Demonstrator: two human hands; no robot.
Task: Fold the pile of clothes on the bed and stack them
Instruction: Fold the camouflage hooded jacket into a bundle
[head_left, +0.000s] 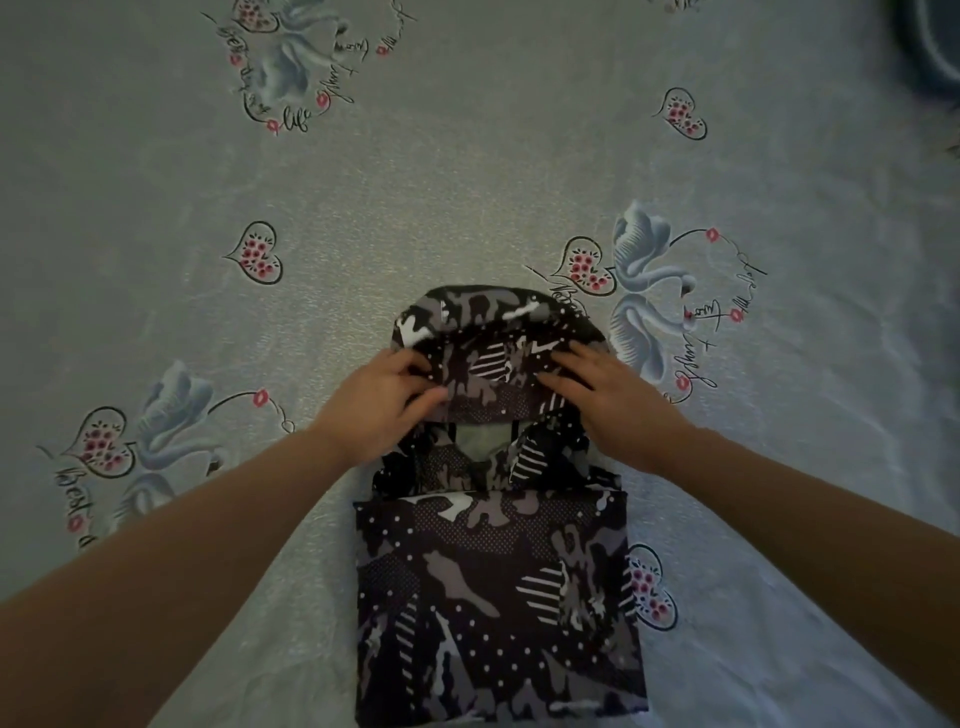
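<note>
Black, grey and white camouflage-print hooded garment (498, 597) lying folded on grey swan-and-heart printed bedsheet (467, 182), left hand (382, 397) pinching the hood edge, right hand (605, 397) pressing flat with released fingers (558, 376), dark object (930, 47) being cut off at the top right corner

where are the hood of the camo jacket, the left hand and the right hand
hood of the camo jacket (493, 332), head view, on the patterned top between the hands
left hand (387, 397), head view, on the back of the hand
right hand (605, 397), head view, on the back of the hand
</note>
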